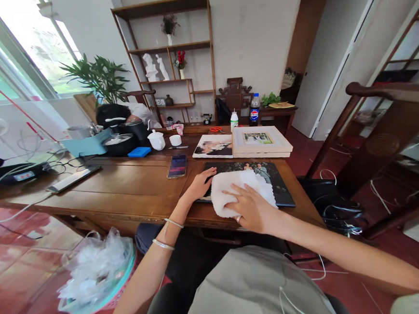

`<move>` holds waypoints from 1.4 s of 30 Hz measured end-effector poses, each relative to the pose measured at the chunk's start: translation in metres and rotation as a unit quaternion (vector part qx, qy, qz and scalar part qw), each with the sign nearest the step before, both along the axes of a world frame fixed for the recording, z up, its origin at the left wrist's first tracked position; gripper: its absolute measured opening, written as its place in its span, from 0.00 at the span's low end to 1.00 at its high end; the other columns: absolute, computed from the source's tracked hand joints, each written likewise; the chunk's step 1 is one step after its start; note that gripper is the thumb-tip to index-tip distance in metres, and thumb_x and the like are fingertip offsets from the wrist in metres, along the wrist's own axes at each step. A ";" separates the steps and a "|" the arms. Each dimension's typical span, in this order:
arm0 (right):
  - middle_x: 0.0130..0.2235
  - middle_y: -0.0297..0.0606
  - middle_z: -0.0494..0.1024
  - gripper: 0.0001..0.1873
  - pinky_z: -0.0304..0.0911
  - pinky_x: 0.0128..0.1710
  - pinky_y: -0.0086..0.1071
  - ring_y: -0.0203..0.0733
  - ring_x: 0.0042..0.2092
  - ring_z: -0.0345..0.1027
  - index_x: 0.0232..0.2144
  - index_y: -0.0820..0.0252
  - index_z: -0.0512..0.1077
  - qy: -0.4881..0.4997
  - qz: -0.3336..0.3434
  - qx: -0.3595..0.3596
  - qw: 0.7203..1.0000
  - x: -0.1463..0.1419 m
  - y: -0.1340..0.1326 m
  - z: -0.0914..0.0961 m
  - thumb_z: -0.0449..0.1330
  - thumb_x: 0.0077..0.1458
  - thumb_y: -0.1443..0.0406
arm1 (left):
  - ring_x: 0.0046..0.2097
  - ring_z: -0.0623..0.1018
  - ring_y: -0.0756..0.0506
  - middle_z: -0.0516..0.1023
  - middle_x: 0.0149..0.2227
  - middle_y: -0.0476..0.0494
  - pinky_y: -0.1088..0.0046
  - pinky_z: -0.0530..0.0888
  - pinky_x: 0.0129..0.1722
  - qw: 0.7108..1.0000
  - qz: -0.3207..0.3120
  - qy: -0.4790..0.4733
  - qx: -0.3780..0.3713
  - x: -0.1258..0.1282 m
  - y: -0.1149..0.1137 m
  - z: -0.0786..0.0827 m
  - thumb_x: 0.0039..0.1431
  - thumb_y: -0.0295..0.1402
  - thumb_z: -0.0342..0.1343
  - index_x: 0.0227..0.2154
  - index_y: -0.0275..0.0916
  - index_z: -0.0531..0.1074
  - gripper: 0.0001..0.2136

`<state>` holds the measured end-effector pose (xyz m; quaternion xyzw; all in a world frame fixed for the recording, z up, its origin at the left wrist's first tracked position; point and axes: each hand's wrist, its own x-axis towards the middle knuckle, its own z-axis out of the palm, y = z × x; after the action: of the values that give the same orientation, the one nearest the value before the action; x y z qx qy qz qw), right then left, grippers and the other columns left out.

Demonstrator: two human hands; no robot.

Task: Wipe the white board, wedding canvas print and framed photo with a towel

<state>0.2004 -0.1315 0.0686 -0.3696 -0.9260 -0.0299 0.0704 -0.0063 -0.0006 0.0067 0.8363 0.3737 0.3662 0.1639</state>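
Note:
A dark photo panel [279,183] with a printed picture of people lies flat near the front edge of the wooden table. My right hand [251,207] holds a fluffy white cloth [222,185] down on it, the fingers bent and somewhat apart over the fabric. The cloth hides much of the panel's middle. At the panel's left side, my left hand [200,185] rests with fingers stretched out, holding nothing. Just behind that hand a phone [177,166] lies on the table.
Behind the panel lie a photo book [212,146] and a thick white framed album [284,145]. A white teapot [156,140], cup [175,140], blue box [139,152] and cola bottle [254,110] stand farther back. A basket of plastic bags [95,272] is left; a chair [371,139] is right.

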 end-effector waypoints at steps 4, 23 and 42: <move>0.54 0.48 0.68 0.24 0.50 0.55 0.48 0.52 0.60 0.52 0.51 0.56 0.68 -0.003 -0.044 0.017 0.999 0.022 0.043 0.002 0.53 0.51 0.70 | 0.58 0.67 0.43 0.70 0.55 0.38 0.62 0.62 0.60 1.000 0.004 -0.004 -0.006 0.001 0.000 0.001 0.59 0.33 0.46 0.46 0.34 0.72 0.16; 0.47 0.47 0.72 0.16 0.53 0.50 0.45 0.53 0.51 0.59 0.44 0.57 0.72 -0.053 -0.072 0.080 0.993 -0.024 0.038 0.002 0.53 0.53 0.65 | 0.59 0.65 0.43 0.69 0.55 0.43 0.62 0.59 0.61 0.995 0.011 -0.047 -0.087 0.001 -0.001 0.006 0.62 0.40 0.42 0.48 0.38 0.71 0.19; 0.45 0.45 0.74 0.18 0.58 0.46 0.38 0.49 0.47 0.66 0.47 0.58 0.71 0.049 -0.039 0.021 0.998 0.021 0.037 0.006 0.51 0.54 0.68 | 0.54 0.72 0.43 0.73 0.52 0.40 0.61 0.65 0.57 1.000 0.006 -0.030 0.003 0.003 -0.009 0.009 0.60 0.33 0.46 0.44 0.37 0.73 0.15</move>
<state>0.2212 -0.0940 0.0750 -0.4052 -0.9054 -0.0341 0.1223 -0.0034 -0.0098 0.0153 0.8233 0.3724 0.3928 0.1708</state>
